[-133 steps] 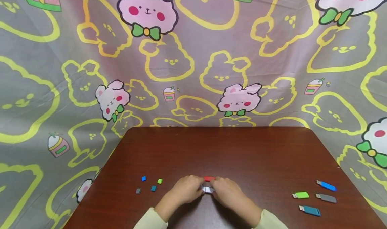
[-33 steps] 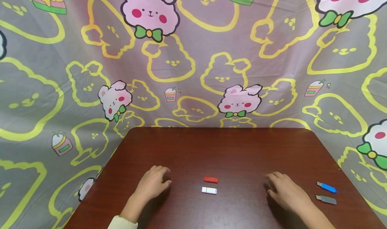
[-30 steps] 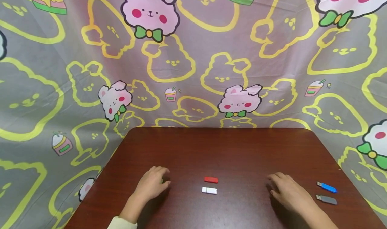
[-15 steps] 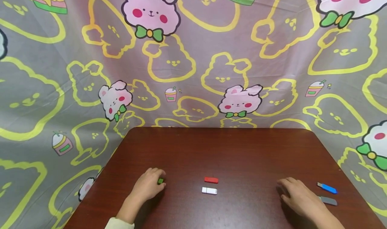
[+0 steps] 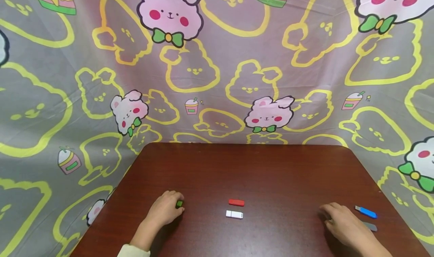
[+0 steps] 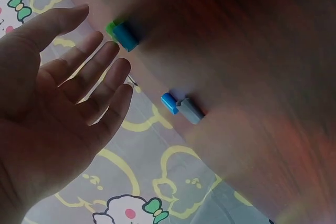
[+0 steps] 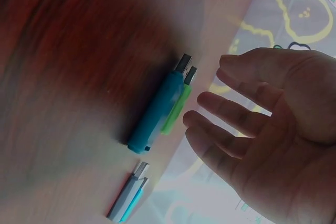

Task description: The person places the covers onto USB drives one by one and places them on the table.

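My left hand (image 5: 164,208) hovers close over the small loose caps, its fingers relaxed and holding nothing. In the left wrist view, a green cap (image 6: 111,29) and a teal cap (image 6: 126,36) lie just past its fingertips, with a blue cap (image 6: 169,103) and a grey cap (image 6: 190,110) nearby. My right hand (image 5: 342,223), fingers loosely bent, is above the uncapped USB sticks. A teal USB stick (image 7: 156,113) and a green USB stick (image 7: 176,109) lie near its fingers in the right wrist view; the hand hides both in the head view.
Midtable lie a red USB stick (image 5: 236,202) and a white USB stick (image 5: 234,214), both capped. A blue USB stick (image 5: 366,211) and a partly covered grey USB stick (image 5: 370,226) rest at the right. Patterned cloth (image 5: 217,80) hangs behind the brown table (image 5: 251,166).
Both hands have left the white USB stick at the middle and moved apart. Lately the right hand has drifted right, partly covering the grey stick; the left has shifted slightly left.
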